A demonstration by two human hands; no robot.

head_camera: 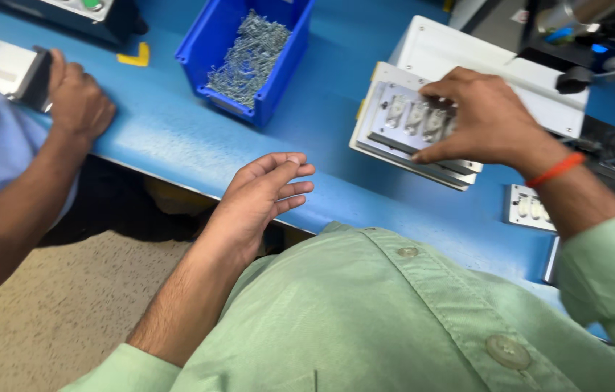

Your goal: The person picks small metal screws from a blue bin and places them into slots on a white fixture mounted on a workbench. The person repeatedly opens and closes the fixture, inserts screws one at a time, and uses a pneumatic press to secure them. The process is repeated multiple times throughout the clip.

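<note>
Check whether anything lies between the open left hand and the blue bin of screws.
Nothing visible does. The left hand hovers empty at the table edge; only bare blue table lies between it and the blue bin.

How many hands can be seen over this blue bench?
3. The left hand hovers open at the bench edge; the right hand rests on the grey tray; a co-worker's hand is far left.
</note>
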